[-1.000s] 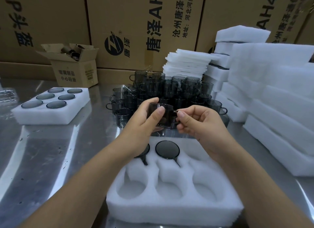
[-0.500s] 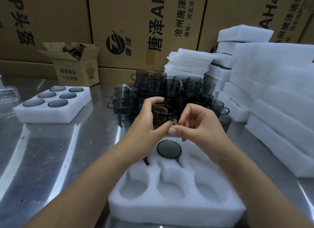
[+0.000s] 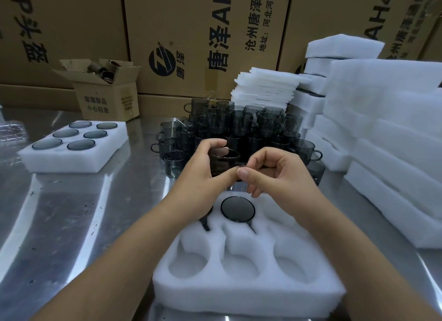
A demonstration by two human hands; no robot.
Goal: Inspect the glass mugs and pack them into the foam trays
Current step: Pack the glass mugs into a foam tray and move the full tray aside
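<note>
I hold one smoky grey glass mug (image 3: 223,161) upright above the far end of a white foam tray (image 3: 248,294). My left hand (image 3: 203,177) wraps around its body. My right hand (image 3: 275,175) pinches at its handle side, thumb touching the left thumb. In the tray's far row, one mug (image 3: 238,208) sits bottom up in the middle pocket, and another to its left is mostly hidden under my left wrist. The three near pockets hold nothing. A cluster of loose grey mugs (image 3: 239,127) stands behind my hands.
A filled foam tray (image 3: 71,158) with several mugs lies at the left on the steel table (image 3: 71,213). Stacked foam trays (image 3: 394,141) rise at the right, thin foam sheets (image 3: 265,88) behind the mugs. A small open carton (image 3: 107,98) and big cardboard boxes (image 3: 203,33) line the back.
The mug turned in my hands from lying sideways to upright with its rim up. My right hand curled its fingers in at the handle side.
</note>
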